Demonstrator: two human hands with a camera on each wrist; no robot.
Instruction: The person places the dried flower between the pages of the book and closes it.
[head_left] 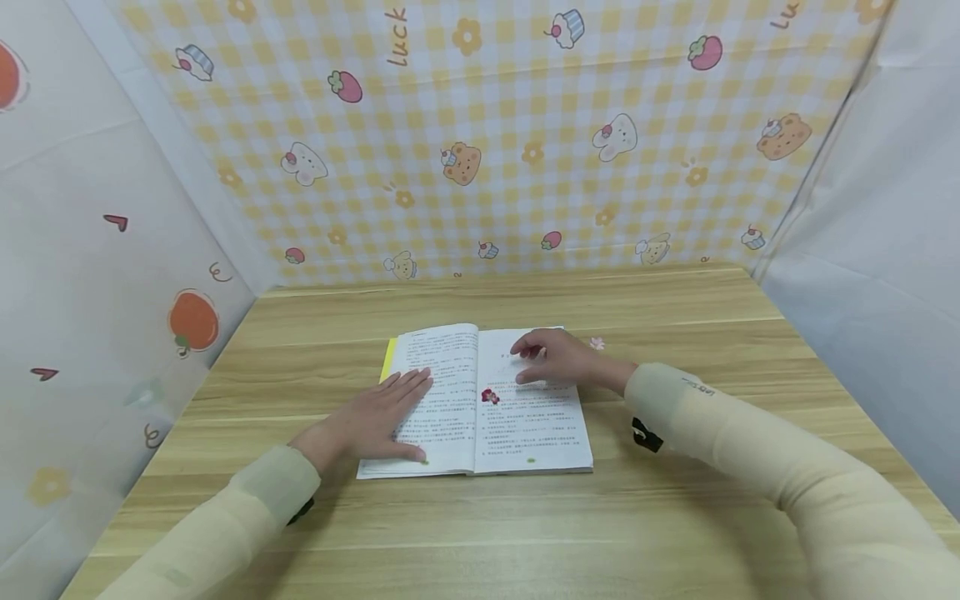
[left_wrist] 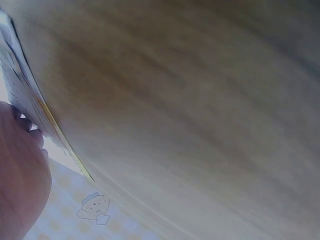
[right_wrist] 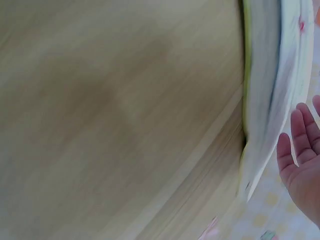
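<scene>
An open book with printed pages lies on the wooden table, a yellow edge showing at its left side. My left hand presses on the left page with its fingers spread and straight. Over the right page hovers my right hand, its fingers loosely bent and thumb apart, with nothing seen between them. In the right wrist view this hand shows relaxed fingers beside the thick page block. A small dark red flower lies on the right page near the fold. Just beyond the book's right edge is a small pale pink flower.
The wooden table extends around the book on all sides. A yellow checked cloth with cartoon prints hangs behind the table. White sheets close in the left and right sides.
</scene>
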